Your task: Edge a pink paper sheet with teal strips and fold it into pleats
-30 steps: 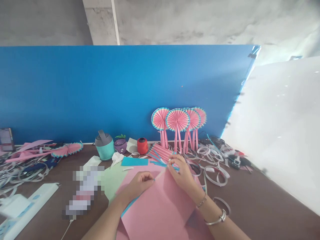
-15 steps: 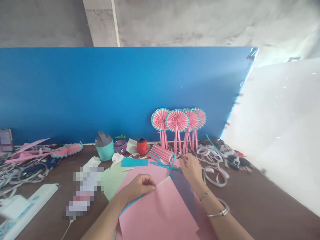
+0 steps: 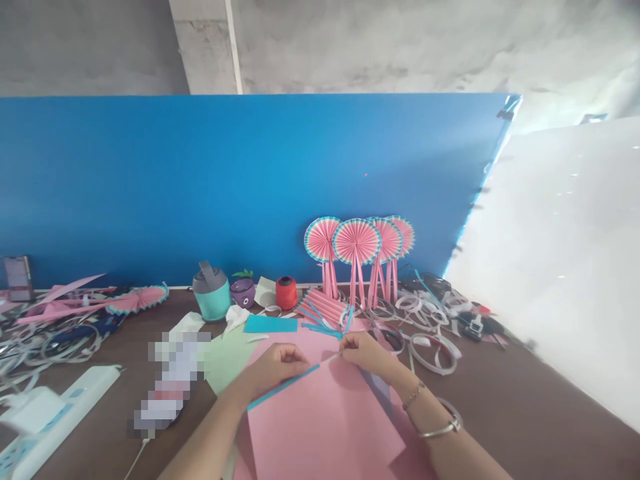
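Observation:
A pink paper sheet lies tilted in front of me. Along its upper left edge runs a narrow blue paper strip, and a pale strip continues that edge to the right. My left hand has its fingers curled closed on this edge, beside the blue strip. At the sheet's top corner my right hand is pinched closed against the end of the pale strip. Its fingertips hide what is between them. Loose blue strips and a blue paper piece lie just beyond.
Several pink pleated paper fans stand against the blue partition. Folded pink paper, a red thread spool and a teal cup are at the back. White tape rings are right; a power strip is left.
My right hand has come down and left from near the loose blue strips to the sheet's corner. My left hand has shifted slightly back, and more of the blue strip shows.

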The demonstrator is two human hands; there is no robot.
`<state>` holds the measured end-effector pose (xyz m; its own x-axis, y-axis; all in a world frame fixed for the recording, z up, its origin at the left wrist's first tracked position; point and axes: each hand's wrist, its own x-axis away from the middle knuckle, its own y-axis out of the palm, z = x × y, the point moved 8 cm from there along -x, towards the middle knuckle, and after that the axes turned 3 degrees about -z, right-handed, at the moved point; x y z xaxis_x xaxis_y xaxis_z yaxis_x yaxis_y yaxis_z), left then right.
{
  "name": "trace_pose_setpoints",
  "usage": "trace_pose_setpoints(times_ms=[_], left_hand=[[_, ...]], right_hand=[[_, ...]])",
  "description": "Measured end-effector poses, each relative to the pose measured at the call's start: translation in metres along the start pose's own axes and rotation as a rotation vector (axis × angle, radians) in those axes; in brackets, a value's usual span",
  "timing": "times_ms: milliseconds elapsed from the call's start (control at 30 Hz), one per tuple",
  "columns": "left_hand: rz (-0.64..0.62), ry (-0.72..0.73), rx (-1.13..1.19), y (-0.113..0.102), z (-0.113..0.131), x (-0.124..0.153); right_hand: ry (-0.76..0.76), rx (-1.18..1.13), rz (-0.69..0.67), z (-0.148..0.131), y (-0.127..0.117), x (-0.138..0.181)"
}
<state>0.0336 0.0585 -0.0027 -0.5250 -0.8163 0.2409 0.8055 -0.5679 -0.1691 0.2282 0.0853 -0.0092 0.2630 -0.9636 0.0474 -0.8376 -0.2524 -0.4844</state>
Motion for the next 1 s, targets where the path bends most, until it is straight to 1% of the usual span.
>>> trace_pose_setpoints(times_ms=[67, 167, 200, 267, 333, 400, 467, 533, 600, 633, 667, 733, 767, 800, 833, 900, 1000], left_hand=[[0.0, -0.021, 0.058, -0.009, -0.003, 0.001], [-0.022, -0.02, 0.034, -0.022, -0.006, 0.002], [-0.005, -0.011, 0.012, -0.026, -0.007, 0.001], [0.082, 0.002, -0.036, -0.037, -0.009, 0.0], [0.187, 0.014, -0.099, -0.046, -0.011, -0.003], [0.266, 0.04, -0.173, -0.05, -0.012, -0.004], [0.315, 0.07, -0.234, -0.051, -0.011, -0.005], [0.36, 0.073, -0.309, -0.053, -0.011, -0.004], [0.409, 0.055, -0.409, -0.056, -0.01, -0.001], [0.436, 0.04, -0.477, -0.058, -0.009, 0.001], [0.46, 0.026, -0.549, -0.059, -0.008, 0.002], [0.494, 0.017, -0.702, -0.061, -0.005, 0.004], [0.507, 0.022, -0.782, -0.06, -0.003, 0.004], [0.517, 0.035, -0.851, -0.059, -0.001, 0.003], [0.53, 0.053, -0.911, -0.058, 0.002, 0.003], [0.571, 0.098, -0.992, -0.056, 0.005, 0.002], [0.675, 0.186, -1.016, -0.056, 0.008, 0.004]], right_hand=[[0.019, 0.042, 0.052, 0.005, -0.007, -0.003], [0.056, 0.07, 0.1, 0.012, -0.012, -0.004], [0.067, 0.069, 0.113, 0.013, -0.012, -0.004], [0.077, 0.069, 0.127, 0.015, -0.013, -0.003], [0.045, 0.096, 0.151, 0.011, -0.014, -0.002], [-0.015, 0.14, 0.172, 0.003, -0.016, -0.001], [-0.052, 0.151, 0.172, -0.003, -0.016, 0.0], [-0.042, 0.092, 0.128, -0.005, -0.015, 0.0], [-0.023, -0.014, 0.102, -0.006, -0.016, 0.0], [-0.01, -0.054, 0.13, -0.005, -0.021, 0.0], [0.004, -0.063, 0.192, -0.003, -0.029, 0.002], [0.03, 0.045, 0.381, 0.0, -0.051, 0.008], [0.038, 0.162, 0.465, 0.0, -0.06, 0.012], [0.041, 0.3, 0.519, -0.002, -0.067, 0.015], [0.034, 0.439, 0.543, -0.004, -0.07, 0.017], [0.019, 0.674, 0.535, -0.007, -0.07, 0.019], [0.041, 0.86, 0.517, -0.007, -0.068, 0.02]])
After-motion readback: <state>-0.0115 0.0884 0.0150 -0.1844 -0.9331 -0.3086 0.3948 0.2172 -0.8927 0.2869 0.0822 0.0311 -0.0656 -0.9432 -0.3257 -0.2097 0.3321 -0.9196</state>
